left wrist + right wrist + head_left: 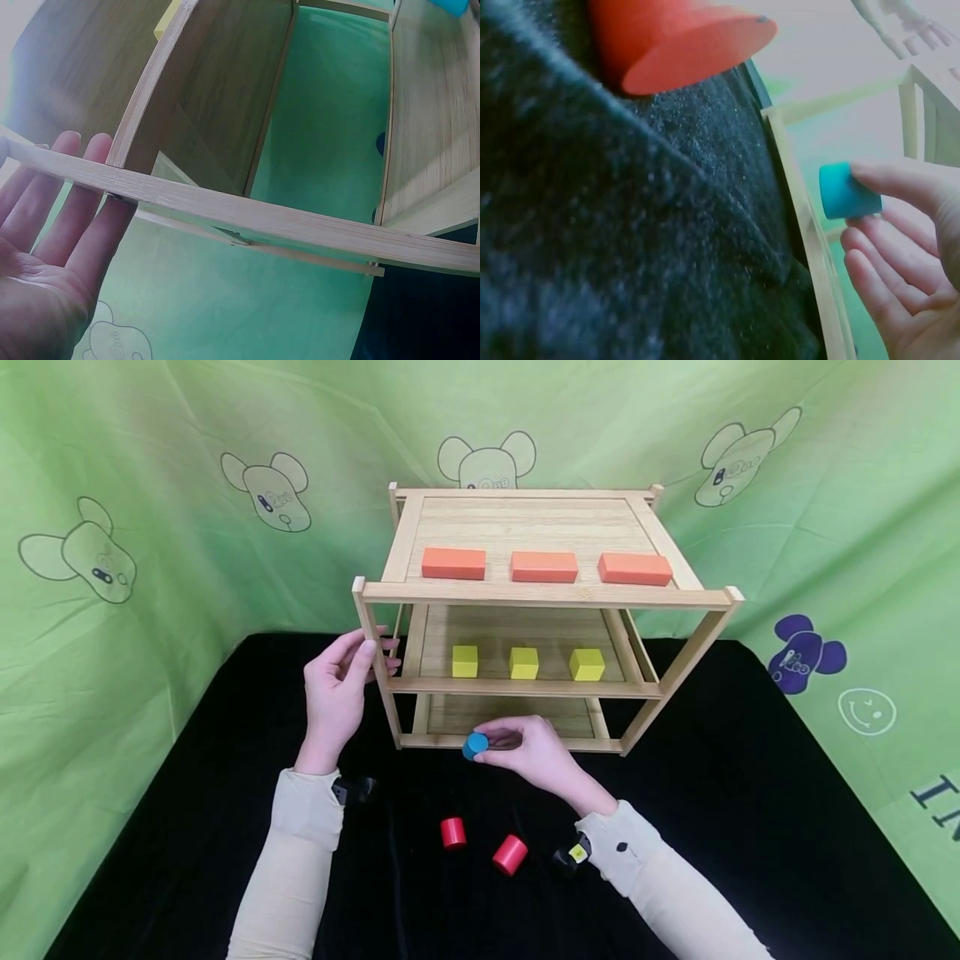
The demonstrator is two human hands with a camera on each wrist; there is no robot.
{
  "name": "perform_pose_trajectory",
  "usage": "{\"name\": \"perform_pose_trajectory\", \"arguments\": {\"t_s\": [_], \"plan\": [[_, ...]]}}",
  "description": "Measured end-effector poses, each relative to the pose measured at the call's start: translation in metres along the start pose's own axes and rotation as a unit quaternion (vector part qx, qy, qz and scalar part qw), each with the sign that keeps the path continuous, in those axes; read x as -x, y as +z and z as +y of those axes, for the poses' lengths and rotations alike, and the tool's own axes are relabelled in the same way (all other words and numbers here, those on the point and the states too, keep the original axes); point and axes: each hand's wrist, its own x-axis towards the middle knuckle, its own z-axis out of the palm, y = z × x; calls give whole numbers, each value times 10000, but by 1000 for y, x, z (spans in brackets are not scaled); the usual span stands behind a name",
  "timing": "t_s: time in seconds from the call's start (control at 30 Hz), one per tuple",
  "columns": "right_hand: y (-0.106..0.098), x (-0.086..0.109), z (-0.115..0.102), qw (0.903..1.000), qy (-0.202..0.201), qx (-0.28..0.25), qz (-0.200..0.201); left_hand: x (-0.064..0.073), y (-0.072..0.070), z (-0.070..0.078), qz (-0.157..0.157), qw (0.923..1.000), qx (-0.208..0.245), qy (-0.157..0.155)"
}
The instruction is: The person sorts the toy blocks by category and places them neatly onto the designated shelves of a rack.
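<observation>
Between thumb and fingers, my right hand (534, 752) pinches a blue cylinder block (475, 745) in front of the lowest shelf; the right wrist view shows the blue cylinder (847, 191) at the fingertips. My left hand (339, 689) holds the left front post of a three-tier wooden shelf rack (540, 596), thumb in front and fingers reaching past it. Those fingers (86, 214) pass behind the post in the left wrist view. Two red cylinders (453, 832) (511, 855) lie on the black cloth nearer the body.
Three orange rectangular blocks (543, 567) line the front of the top shelf. Three yellow cubes (523, 663) stand in a row on the middle shelf. Black cloth (735, 793) covers the table, and a green printed curtain (585, 427) hangs behind.
</observation>
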Motion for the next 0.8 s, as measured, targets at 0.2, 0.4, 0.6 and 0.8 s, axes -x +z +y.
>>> {"name": "perform_pose_trajectory", "arguments": {"t_s": [0.2,0.4,0.6,0.8], "plan": [[6,-7,-3,9998,73,-80,142,0,0,0,5,10000,48,-46],[10,-13,-5,9996,153,-51,230,0,-1,-1,13,10000,72,-28],[13,-20,-5,9992,273,48,291,0,-1,-1,23,10000,58,-27],[14,-27,-7,9983,398,267,327,0,-1,-1,15,10000,32,-15]]}}
